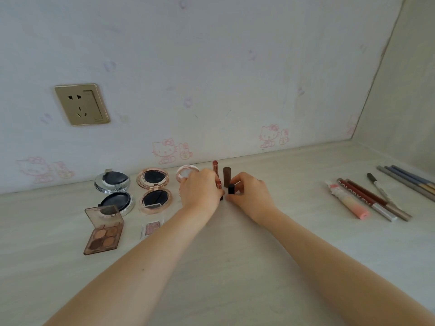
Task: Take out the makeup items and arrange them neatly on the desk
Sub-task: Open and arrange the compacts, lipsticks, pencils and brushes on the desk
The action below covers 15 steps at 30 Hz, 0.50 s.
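Head view: the left hand [200, 191] curls round a rose-capped lipstick [219, 185] standing at the centre of the worktop [235, 267], and the right hand [251, 192], just at its 3 o'clock, pinches a small black lipstick [231, 188] upright by its base. Close behind, at 12 o'clock, stand a pink lipstick [215, 167] and a brown tube [227, 176]. These are slim, tall, narrow-footed cylinders packed close, so I judge a knuckle brushing one on release could topple it into its neighbours and roll it across the smooth surface. The round pink jar [184, 172], partly hidden behind the left hand, could be nudged too. Two open compacts [155, 188] lie at 9 o'clock, an eyeshadow palette [103, 234] at 8 o'clock, and pencils [376, 198] at 3 o'clock
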{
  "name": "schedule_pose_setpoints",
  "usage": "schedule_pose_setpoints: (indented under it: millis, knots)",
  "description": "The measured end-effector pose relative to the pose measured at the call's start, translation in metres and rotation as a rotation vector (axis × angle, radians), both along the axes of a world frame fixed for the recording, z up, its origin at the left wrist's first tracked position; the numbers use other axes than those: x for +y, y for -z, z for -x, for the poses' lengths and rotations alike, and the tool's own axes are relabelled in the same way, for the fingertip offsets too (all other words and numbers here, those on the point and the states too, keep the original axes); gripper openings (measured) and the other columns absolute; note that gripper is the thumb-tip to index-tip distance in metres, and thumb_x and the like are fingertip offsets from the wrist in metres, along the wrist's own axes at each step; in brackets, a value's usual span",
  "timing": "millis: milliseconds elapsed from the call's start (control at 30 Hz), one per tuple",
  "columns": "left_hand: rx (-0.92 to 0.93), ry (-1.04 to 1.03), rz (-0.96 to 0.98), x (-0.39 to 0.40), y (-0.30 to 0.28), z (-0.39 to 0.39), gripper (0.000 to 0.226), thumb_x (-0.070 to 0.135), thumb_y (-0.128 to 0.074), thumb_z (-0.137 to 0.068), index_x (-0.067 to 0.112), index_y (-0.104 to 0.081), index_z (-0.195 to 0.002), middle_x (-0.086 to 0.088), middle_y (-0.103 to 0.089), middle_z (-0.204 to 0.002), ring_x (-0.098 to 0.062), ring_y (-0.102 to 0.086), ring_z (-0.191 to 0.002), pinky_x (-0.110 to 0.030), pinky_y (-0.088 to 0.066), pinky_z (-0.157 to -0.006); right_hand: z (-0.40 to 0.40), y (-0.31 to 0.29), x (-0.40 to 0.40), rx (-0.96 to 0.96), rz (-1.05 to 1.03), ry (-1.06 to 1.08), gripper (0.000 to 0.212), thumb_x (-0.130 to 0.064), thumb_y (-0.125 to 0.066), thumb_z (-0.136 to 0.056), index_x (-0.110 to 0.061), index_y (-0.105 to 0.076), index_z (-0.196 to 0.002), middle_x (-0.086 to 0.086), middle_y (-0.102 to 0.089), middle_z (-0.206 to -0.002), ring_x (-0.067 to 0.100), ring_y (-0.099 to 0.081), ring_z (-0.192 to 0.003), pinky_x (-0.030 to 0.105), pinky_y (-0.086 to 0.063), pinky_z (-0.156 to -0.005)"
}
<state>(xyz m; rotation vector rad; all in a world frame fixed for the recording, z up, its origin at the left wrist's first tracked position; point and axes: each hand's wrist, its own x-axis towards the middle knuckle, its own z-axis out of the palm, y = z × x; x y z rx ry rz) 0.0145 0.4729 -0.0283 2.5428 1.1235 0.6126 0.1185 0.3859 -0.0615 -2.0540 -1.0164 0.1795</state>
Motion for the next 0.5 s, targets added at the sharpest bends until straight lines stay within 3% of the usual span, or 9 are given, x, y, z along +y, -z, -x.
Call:
schedule_pose_setpoints:
  millis: [167,300,500]
  knots:
    - [0.010,0.018,0.006,0.001,-0.001,0.001,0.025,0.032,-0.073,-0.078,0.023,-0.068,-0.101,0.002,-0.067,-0.096,-0.023,-0.060,-0.097,-0.042,-0.049,-0.086,-0.002,0.000,0.002,-0.002,0.008,-0.002,0.028,-0.027,-0.071,-0.074,-0.027,-0.060,-0.100,-0.011,-0.064,-0.087,0.007,-0.056,-0.080,0.029,-0.050,-0.073]
    - [-0.001,0.025,0.016,0.001,-0.003,0.003,0.027,0.033,-0.072,-0.078,0.023,-0.068,-0.103,0.002,-0.067,-0.096,-0.021,-0.061,-0.092,-0.039,-0.053,-0.078,-0.002,0.000,-0.001,-0.016,0.012,-0.021,0.034,-0.026,-0.072,-0.075,-0.023,-0.059,-0.106,-0.009,-0.066,-0.093,0.011,-0.056,-0.092,0.032,-0.049,-0.080]
    - [-0.025,0.005,-0.029,-0.001,-0.005,0.010,0.026,0.036,-0.071,-0.079,0.024,-0.068,-0.102,0.000,-0.064,-0.100,-0.022,-0.053,-0.107,-0.039,-0.052,-0.080,-0.005,-0.002,-0.019,-0.064,0.032,-0.032,0.040,-0.025,-0.071,-0.080,-0.019,-0.057,-0.117,-0.011,-0.059,-0.095,0.010,-0.052,-0.097,0.025,-0.044,-0.081]
